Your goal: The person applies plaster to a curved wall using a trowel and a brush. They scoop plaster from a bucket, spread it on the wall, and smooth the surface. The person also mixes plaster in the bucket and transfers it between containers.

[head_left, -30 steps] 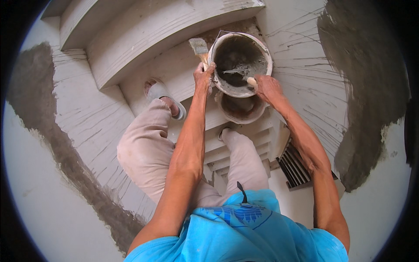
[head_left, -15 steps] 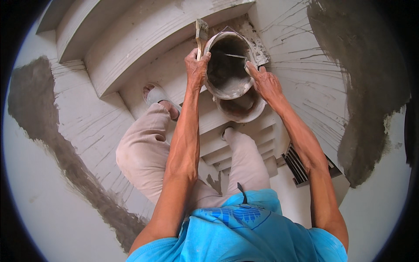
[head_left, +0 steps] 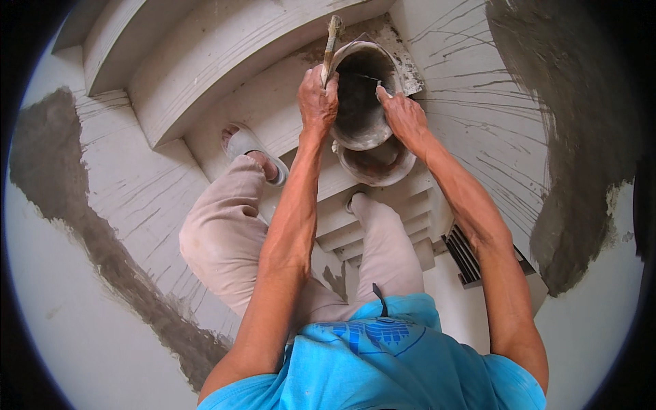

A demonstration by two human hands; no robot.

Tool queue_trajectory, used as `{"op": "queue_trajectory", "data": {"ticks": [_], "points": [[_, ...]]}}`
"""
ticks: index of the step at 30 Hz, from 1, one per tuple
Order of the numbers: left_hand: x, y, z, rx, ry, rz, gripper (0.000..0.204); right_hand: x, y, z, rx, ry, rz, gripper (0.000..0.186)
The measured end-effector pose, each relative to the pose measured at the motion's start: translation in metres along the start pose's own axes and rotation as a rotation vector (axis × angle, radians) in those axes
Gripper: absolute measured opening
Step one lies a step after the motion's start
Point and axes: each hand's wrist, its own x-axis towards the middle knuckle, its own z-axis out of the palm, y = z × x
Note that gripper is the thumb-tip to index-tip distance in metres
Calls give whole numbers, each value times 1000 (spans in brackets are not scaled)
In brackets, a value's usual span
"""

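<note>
My left hand [head_left: 319, 102] is closed round the handle of a paintbrush [head_left: 332, 37] held bristles up, against the left rim of a dirty, pale-rimmed bucket [head_left: 363, 125]. The bucket tilts, its dark inside smeared with grey. At its right side my right hand [head_left: 404, 116] has its fingers closed on a small pale tool handle [head_left: 380, 91], partly hidden; a thin strip or wire reaches from there across the opening. A second round bucket [head_left: 376, 171] sits just below the first, partly covered by it.
Curved white steps [head_left: 184, 61] rise at upper left; more steps [head_left: 369, 225] descend between my legs, beside a dark slatted railing [head_left: 465, 256]. My sandalled left foot [head_left: 249, 147] rests on a tread. Walls either side bear drips and dark grey coated patches [head_left: 567, 137].
Both hands have moved upward, with the brush rising highest. The upper bucket has shifted up and tipped, so its opening looks narrower.
</note>
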Motion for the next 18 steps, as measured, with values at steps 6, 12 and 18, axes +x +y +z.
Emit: {"op": "queue_trajectory", "data": {"ticks": [6,12,18], "points": [[-4,4,2,17,-3,7,17,6,12,-4,63,42,-85,24],[-10,14,11,7,46,128,17,11,18,-12,204,-165,11,19],[-16,15,11,7,23,78,20,29,31,-20,408,-445,91,39]]}}
